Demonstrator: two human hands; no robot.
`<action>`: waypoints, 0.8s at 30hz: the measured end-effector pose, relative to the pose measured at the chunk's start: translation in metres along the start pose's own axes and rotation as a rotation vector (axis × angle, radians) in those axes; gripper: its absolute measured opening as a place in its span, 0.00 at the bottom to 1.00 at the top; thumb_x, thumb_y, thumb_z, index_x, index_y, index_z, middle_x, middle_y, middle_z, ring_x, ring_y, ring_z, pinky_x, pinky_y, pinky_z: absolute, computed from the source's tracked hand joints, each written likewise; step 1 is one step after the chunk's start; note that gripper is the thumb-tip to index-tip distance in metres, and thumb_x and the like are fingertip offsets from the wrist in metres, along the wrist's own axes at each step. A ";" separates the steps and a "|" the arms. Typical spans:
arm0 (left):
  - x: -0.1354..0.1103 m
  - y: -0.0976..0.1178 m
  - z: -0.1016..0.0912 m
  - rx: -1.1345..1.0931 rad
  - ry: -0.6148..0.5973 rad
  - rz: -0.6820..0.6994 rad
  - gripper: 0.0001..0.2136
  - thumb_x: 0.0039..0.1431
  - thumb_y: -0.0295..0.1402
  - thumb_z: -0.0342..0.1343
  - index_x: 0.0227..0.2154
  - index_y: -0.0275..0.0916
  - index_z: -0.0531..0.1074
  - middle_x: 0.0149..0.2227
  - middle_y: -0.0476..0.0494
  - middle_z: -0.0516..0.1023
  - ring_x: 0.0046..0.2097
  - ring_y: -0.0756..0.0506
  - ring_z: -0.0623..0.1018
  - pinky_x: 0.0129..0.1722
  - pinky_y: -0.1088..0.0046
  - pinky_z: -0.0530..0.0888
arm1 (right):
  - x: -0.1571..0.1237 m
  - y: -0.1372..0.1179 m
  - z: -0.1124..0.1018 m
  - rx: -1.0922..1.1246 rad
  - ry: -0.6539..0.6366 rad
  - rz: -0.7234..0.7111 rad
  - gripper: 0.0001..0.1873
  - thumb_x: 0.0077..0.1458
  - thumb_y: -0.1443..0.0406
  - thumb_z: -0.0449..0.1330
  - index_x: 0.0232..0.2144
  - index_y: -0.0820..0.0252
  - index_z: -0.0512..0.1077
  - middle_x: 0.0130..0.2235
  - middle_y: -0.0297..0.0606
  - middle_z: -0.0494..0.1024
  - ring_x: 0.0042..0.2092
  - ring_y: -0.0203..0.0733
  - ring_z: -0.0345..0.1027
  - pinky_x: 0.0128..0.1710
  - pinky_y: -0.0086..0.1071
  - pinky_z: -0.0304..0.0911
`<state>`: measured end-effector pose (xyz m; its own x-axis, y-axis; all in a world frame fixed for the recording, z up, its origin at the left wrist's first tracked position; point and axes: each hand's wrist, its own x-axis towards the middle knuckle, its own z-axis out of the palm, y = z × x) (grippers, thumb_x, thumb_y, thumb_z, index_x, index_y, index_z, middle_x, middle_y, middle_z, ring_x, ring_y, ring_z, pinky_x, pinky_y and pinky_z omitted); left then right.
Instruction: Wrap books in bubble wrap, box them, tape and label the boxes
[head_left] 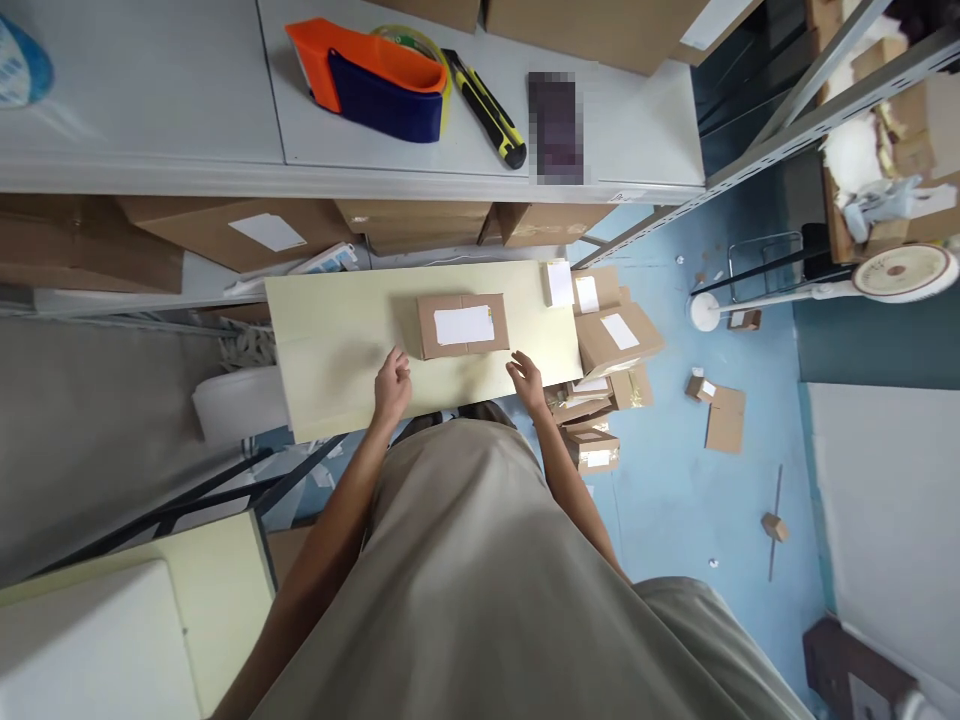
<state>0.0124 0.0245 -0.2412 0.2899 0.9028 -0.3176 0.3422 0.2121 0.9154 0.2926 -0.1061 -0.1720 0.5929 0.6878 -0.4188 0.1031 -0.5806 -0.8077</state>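
Observation:
A closed brown cardboard box [431,330] with a white label [480,326] on its top lies on a pale yellow board [330,330]. Just off the box's near left corner is my left hand [393,385], its fingers loosely bent and nothing visible in them. My right hand [526,382] hovers by the near right corner with fingers curved and apart, also holding nothing. Neither hand appears to touch the box. A small stack of white labels [558,284] sits at the board's far right corner.
Above the board, a grey shelf [187,100] carries an orange and blue tape dispenser [375,80], a box cutter [486,108] and a blurred dark object [556,128]. Cardboard boxes [619,335] are piled right of the board. A white fan [904,272] stands farther right.

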 end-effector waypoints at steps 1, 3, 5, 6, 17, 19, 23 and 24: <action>0.000 0.004 0.001 -0.004 0.018 -0.029 0.28 0.71 0.34 0.49 0.72 0.36 0.64 0.65 0.27 0.78 0.66 0.38 0.79 0.65 0.54 0.77 | -0.005 -0.001 -0.001 0.004 0.013 0.000 0.40 0.64 0.41 0.62 0.65 0.64 0.73 0.66 0.61 0.76 0.63 0.59 0.77 0.62 0.53 0.75; 0.001 0.015 0.005 0.022 0.047 -0.060 0.27 0.69 0.32 0.51 0.70 0.37 0.68 0.68 0.29 0.75 0.67 0.37 0.78 0.68 0.54 0.74 | -0.013 -0.003 -0.004 0.004 0.035 -0.006 0.41 0.65 0.40 0.60 0.64 0.65 0.73 0.66 0.61 0.76 0.63 0.58 0.76 0.63 0.52 0.75; 0.001 0.032 0.009 0.067 0.041 -0.007 0.26 0.70 0.32 0.51 0.68 0.36 0.71 0.68 0.31 0.75 0.67 0.37 0.78 0.71 0.54 0.72 | -0.020 -0.004 -0.008 -0.007 0.049 -0.019 0.41 0.66 0.40 0.59 0.65 0.66 0.73 0.67 0.61 0.75 0.64 0.58 0.76 0.62 0.50 0.75; 0.001 0.041 0.011 0.080 0.033 0.033 0.25 0.71 0.33 0.50 0.68 0.36 0.72 0.67 0.31 0.76 0.67 0.37 0.78 0.71 0.54 0.71 | -0.022 -0.005 -0.012 -0.020 0.052 -0.028 0.40 0.67 0.41 0.58 0.65 0.65 0.73 0.67 0.60 0.75 0.65 0.57 0.75 0.62 0.50 0.75; 0.011 0.113 0.077 0.018 -0.037 0.140 0.27 0.77 0.48 0.48 0.66 0.34 0.71 0.54 0.33 0.86 0.59 0.38 0.84 0.66 0.57 0.75 | 0.084 -0.030 -0.098 -0.468 0.051 -0.237 0.25 0.74 0.58 0.53 0.66 0.64 0.72 0.67 0.53 0.76 0.66 0.51 0.74 0.68 0.48 0.69; 0.014 0.116 0.100 0.009 -0.058 0.129 0.25 0.77 0.46 0.47 0.68 0.36 0.70 0.56 0.34 0.85 0.61 0.39 0.83 0.67 0.58 0.74 | 0.118 -0.038 -0.114 -0.572 0.028 -0.299 0.25 0.74 0.62 0.52 0.68 0.65 0.70 0.69 0.54 0.74 0.68 0.51 0.71 0.71 0.48 0.65; 0.016 0.126 0.148 0.018 -0.117 0.083 0.25 0.76 0.38 0.46 0.71 0.38 0.65 0.61 0.32 0.82 0.62 0.39 0.83 0.66 0.56 0.75 | 0.189 -0.050 -0.138 -0.732 -0.054 -0.381 0.27 0.71 0.69 0.52 0.69 0.71 0.68 0.71 0.54 0.71 0.71 0.53 0.65 0.73 0.48 0.61; 0.015 0.129 0.159 0.017 -0.129 0.076 0.25 0.75 0.36 0.46 0.71 0.38 0.65 0.63 0.31 0.80 0.62 0.39 0.82 0.66 0.56 0.75 | 0.207 -0.052 -0.141 -0.762 -0.081 -0.393 0.28 0.70 0.71 0.52 0.69 0.71 0.68 0.71 0.55 0.71 0.71 0.54 0.65 0.74 0.49 0.60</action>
<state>0.2033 0.0060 -0.1677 0.4279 0.8602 -0.2774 0.3293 0.1375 0.9342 0.5227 0.0045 -0.1584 0.3459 0.9123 -0.2190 0.8139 -0.4079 -0.4137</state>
